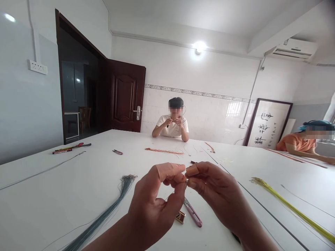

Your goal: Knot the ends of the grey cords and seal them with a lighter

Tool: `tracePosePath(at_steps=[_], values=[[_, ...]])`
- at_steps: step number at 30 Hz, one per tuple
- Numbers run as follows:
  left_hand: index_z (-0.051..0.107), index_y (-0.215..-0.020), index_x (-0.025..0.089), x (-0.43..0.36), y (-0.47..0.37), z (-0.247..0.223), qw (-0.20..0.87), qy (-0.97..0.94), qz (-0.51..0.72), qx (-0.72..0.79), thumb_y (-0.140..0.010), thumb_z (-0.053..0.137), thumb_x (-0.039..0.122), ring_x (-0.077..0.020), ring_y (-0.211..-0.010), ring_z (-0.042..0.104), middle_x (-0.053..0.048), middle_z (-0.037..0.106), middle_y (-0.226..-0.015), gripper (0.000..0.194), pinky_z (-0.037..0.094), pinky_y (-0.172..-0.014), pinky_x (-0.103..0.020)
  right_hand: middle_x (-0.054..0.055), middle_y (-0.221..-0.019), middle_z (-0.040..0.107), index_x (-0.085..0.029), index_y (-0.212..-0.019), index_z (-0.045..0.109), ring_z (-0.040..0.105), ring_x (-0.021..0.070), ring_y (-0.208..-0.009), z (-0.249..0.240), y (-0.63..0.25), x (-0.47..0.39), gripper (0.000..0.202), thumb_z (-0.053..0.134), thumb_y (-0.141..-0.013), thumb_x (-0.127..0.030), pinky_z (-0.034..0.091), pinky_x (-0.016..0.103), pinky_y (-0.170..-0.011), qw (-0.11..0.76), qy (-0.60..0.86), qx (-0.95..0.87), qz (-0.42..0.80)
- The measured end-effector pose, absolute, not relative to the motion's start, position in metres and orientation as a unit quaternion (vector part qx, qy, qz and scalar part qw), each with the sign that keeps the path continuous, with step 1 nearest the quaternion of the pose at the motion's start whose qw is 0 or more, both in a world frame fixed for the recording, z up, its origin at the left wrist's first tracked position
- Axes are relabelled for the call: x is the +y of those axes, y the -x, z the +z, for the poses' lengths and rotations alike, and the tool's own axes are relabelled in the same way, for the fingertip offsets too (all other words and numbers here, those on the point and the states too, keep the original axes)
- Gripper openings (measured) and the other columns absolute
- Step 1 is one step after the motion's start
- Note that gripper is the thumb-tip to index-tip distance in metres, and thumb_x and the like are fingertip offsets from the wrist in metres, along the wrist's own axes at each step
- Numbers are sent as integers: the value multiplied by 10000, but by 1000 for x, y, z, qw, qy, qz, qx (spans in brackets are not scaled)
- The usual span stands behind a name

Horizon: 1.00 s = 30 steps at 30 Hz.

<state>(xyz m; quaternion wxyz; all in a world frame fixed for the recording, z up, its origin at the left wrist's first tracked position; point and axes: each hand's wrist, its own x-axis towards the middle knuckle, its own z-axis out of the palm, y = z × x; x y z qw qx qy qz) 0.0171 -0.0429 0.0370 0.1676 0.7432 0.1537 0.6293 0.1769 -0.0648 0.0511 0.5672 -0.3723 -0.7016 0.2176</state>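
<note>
My left hand [159,198] and my right hand [216,193] meet above the white table [86,195], fingertips pinched together. Something tiny sits between them, too small to name; a thin thread shows by the left fingers. Below the hands lie a pink thread snipper [193,213] and a small dark red and gold box [180,217], partly hidden by my left hand. A bundle of blue-grey cords [111,207] is left of my left hand. Yellow-green cords [290,205] stretch out on the right.
Across the table a person [174,127] holds something small. At the right a person in orange [300,144] leans over the table. Orange cords [164,151], small snips [117,152], red-handled scissors [78,145] and a grey cord [52,169] lie farther off.
</note>
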Motion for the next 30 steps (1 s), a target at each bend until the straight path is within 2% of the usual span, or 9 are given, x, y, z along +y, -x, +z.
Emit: tracePosePath(at_steps=[2, 5, 8, 15, 22, 27, 30], values=[[508, -1007, 293, -48, -18, 41, 260, -709, 633, 169, -811, 594, 89, -100, -715, 564, 55, 621, -767, 295, 472, -703, -254, 7, -773, 669, -251, -871, 660, 641, 147, -703, 51, -178, -65, 91, 667, -812, -320, 544, 274, -652, 567, 359, -712, 207], [500, -1012, 267, -52, -18, 52, 461, -600, 617, 217, -780, 652, 172, -99, -641, 567, 53, 635, -685, 293, 467, -608, -222, 3, -800, 684, -278, -944, 650, 655, 145, -730, 48, -176, -66, 145, 684, -804, -285, 563, 253, -652, 598, 321, -703, 211], [501, -1034, 239, -51, -18, 61, 543, -526, 607, 244, -718, 720, 183, -86, -605, 548, 50, 647, -637, 389, 448, -585, -194, 7, -880, 688, -314, -1041, 603, 663, 151, -818, 44, -169, -66, 259, 650, -815, -196, 579, 263, -696, 640, 335, -676, 147], [503, -1035, 217, -48, -20, 60, 569, -521, 595, 228, -696, 747, 198, -94, -623, 571, 39, 655, -629, 418, 463, -628, -217, 22, -852, 685, -302, -1081, 538, 680, 195, -804, 41, -154, -68, 301, 597, -816, -171, 593, 313, -633, 652, 379, -655, 55], [490, -1033, 223, -48, -22, 57, 525, -544, 607, 246, -698, 735, 209, -117, -637, 590, 29, 649, -648, 415, 476, -616, -234, 5, -826, 665, -309, -1216, 407, 662, 175, -789, 37, -156, -66, 446, 547, -837, -120, 571, 328, -677, 622, 366, -692, -26], [487, -1039, 227, -48, -21, 55, 508, -562, 599, 262, -694, 730, 218, -142, -670, 600, 19, 651, -667, 422, 484, -649, -274, -3, -821, 654, -317, -1227, 396, 654, 181, -844, 37, -154, -71, 478, 541, -826, -100, 559, 344, -729, 621, 378, -684, -61], [478, -1051, 236, -50, -21, 55, 510, -582, 575, 265, -716, 712, 232, -141, -678, 595, 23, 649, -688, 409, 489, -684, -302, -1, -809, 646, -321, -1211, 416, 649, 192, -831, 38, -152, -76, 484, 538, -800, -94, 556, 328, -669, 625, 396, -670, -52]])
